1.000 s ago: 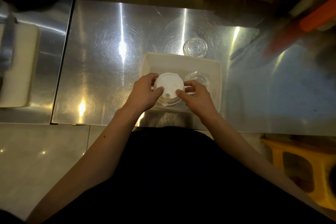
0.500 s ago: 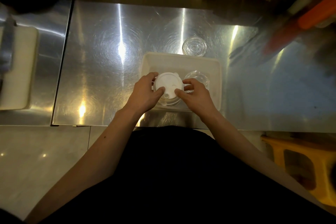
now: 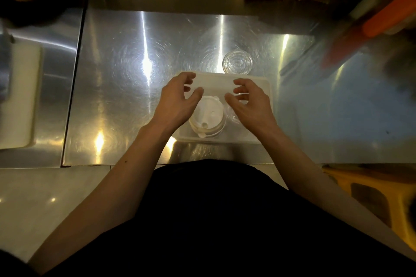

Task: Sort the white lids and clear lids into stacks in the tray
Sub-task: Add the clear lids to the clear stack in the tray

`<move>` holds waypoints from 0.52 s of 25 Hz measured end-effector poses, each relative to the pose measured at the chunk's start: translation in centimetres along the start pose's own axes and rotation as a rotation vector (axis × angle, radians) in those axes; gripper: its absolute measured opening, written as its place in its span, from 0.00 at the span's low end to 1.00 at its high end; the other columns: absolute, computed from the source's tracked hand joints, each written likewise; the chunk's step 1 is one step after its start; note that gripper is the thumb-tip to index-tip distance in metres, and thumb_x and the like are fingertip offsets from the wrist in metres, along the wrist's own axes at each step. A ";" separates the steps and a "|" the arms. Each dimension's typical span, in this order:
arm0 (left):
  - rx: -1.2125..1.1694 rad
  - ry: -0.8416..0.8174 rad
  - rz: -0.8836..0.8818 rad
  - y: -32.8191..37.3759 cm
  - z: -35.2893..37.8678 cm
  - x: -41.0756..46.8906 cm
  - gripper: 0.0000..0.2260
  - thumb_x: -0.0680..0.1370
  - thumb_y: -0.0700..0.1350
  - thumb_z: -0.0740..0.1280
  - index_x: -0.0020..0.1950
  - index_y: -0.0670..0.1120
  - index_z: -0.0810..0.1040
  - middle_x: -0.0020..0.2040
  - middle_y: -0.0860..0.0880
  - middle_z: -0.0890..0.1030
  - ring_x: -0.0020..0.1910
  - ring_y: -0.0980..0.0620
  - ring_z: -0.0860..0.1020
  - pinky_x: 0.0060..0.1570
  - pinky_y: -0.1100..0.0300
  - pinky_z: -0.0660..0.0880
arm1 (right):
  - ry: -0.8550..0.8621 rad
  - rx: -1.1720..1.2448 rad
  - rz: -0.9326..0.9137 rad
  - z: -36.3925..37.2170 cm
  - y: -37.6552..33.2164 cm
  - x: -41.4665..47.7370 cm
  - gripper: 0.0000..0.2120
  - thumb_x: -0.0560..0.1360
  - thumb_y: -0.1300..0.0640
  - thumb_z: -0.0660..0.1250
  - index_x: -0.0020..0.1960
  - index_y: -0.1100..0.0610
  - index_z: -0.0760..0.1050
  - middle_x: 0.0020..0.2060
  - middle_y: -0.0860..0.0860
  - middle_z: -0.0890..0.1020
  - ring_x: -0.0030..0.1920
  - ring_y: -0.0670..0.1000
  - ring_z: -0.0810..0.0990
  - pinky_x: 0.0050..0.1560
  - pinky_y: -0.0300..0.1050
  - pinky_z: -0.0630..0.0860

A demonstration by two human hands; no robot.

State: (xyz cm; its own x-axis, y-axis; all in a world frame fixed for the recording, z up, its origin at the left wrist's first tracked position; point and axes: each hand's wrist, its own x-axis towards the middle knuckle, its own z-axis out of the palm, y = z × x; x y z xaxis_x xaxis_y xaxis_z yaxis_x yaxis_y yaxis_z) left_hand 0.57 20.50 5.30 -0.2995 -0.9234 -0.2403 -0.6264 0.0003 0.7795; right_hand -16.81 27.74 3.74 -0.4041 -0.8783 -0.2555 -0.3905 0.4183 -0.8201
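Head view: white lids [image 3: 208, 117] stacked, spout tabs misaligned; both grips spread, empty.

A brushed steel counter [image 3: 126, 101] fills the middle of the frame, streaked with bright glare. Resting on it just right of center, close to its near edge, is a shallow white tray [image 3: 269, 105]. A clear lid [image 3: 237, 62] lies flat on the metal just beyond the tray's far rim, toward the upper right. At the left of the frame, across a dark seam, a pale slab [image 3: 20, 96] sits on a neighbouring steel surface.
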 end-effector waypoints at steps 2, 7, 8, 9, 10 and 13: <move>0.003 0.016 0.040 0.5 -0.1 1.1 0.19 0.78 0.51 0.66 0.68 0.49 0.72 0.65 0.49 0.77 0.56 0.56 0.75 0.52 0.65 0.70 | 0.023 -0.008 -0.044 -0.4 -0.6 0.9 0.21 0.74 0.50 0.69 0.65 0.52 0.72 0.55 0.50 0.79 0.52 0.46 0.78 0.53 0.40 0.76; 0.077 -0.003 0.099 1.8 0.4 5.2 0.20 0.79 0.53 0.64 0.70 0.50 0.70 0.68 0.47 0.73 0.63 0.52 0.75 0.57 0.63 0.68 | 0.093 -0.072 -0.126 -1.7 -1.2 4.4 0.23 0.74 0.48 0.68 0.67 0.50 0.70 0.59 0.50 0.77 0.53 0.43 0.76 0.55 0.41 0.75; 0.094 -0.012 0.103 2.0 0.7 6.0 0.20 0.79 0.53 0.64 0.70 0.50 0.69 0.69 0.47 0.73 0.64 0.51 0.74 0.58 0.62 0.68 | 0.100 -0.097 -0.134 -2.0 -1.2 5.2 0.24 0.74 0.47 0.67 0.68 0.50 0.69 0.60 0.50 0.77 0.54 0.43 0.75 0.56 0.42 0.75; 0.107 -0.023 0.104 2.1 0.9 7.0 0.21 0.79 0.53 0.64 0.71 0.50 0.68 0.70 0.47 0.72 0.66 0.50 0.74 0.60 0.60 0.69 | 0.101 -0.131 -0.133 -2.1 -1.0 6.1 0.24 0.74 0.46 0.67 0.68 0.49 0.68 0.61 0.51 0.76 0.55 0.44 0.75 0.58 0.44 0.75; 0.117 -0.038 0.102 2.3 1.3 7.9 0.22 0.79 0.53 0.63 0.72 0.50 0.68 0.71 0.47 0.71 0.67 0.49 0.73 0.62 0.58 0.70 | 0.096 -0.172 -0.126 -2.3 -0.9 7.0 0.25 0.74 0.46 0.67 0.69 0.49 0.67 0.62 0.52 0.75 0.56 0.45 0.75 0.60 0.46 0.75; 0.165 -0.103 0.085 2.7 2.4 10.7 0.24 0.80 0.54 0.63 0.74 0.51 0.64 0.75 0.47 0.68 0.71 0.47 0.70 0.70 0.49 0.69 | 0.061 -0.283 -0.098 -2.8 -0.1 9.5 0.28 0.75 0.45 0.66 0.72 0.49 0.63 0.65 0.54 0.72 0.62 0.51 0.74 0.61 0.49 0.74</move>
State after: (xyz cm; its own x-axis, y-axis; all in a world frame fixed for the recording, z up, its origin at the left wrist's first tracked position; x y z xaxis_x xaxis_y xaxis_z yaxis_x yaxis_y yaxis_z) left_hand -6.07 11.57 3.43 -0.4230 -0.8732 -0.2421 -0.7023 0.1471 0.6965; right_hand -22.90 19.93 2.84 -0.3986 -0.9057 -0.1443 -0.6416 0.3879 -0.6618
